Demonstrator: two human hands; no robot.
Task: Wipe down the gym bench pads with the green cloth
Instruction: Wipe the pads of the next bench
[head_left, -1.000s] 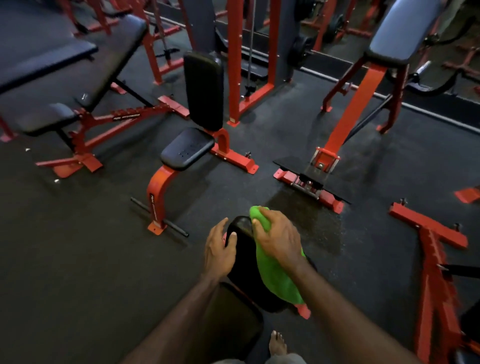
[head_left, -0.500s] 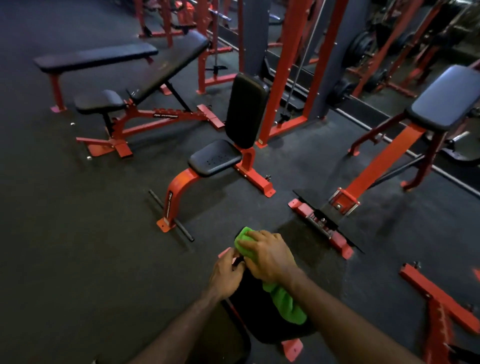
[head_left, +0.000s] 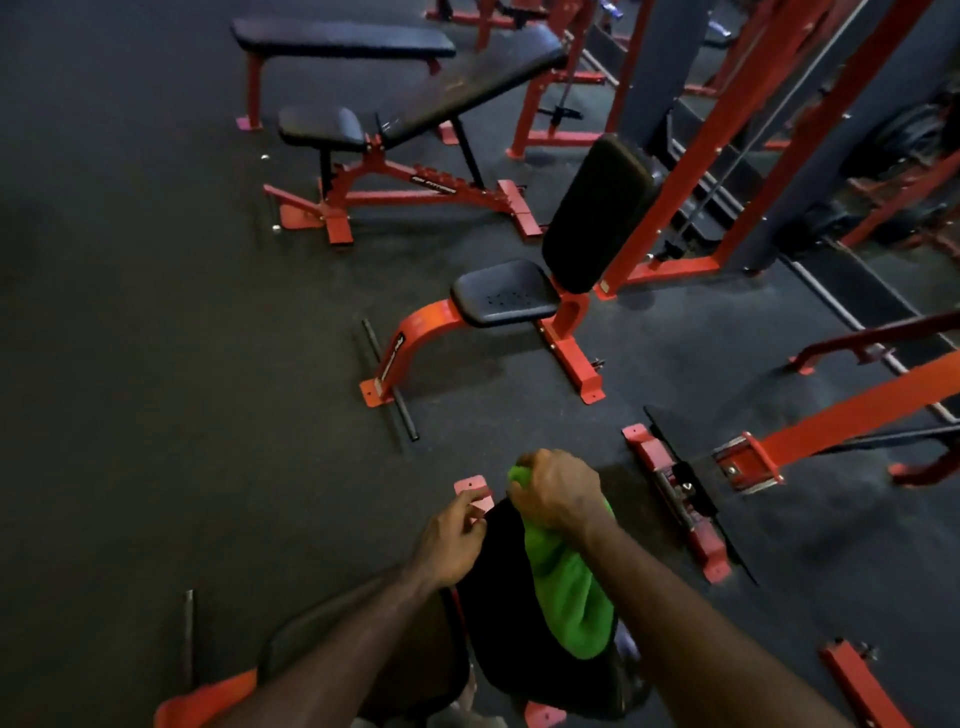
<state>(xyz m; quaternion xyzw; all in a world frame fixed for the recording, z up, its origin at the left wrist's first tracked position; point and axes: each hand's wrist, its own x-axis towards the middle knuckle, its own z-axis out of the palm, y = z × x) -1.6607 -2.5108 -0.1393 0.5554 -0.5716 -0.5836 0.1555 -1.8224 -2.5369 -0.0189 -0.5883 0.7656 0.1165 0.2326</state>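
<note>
On black pad, right hand seemingly grips green cloth

At the lower centre of the frame the right hand grips a green cloth at the top of a black back pad, the cloth hanging down the pad's face. The left hand rests on the pad's left edge, fingers loosely curled. At centre stands a red seat bench with an upright pad. An incline bench and a flat bench stand at upper centre on the dark floor.
</note>
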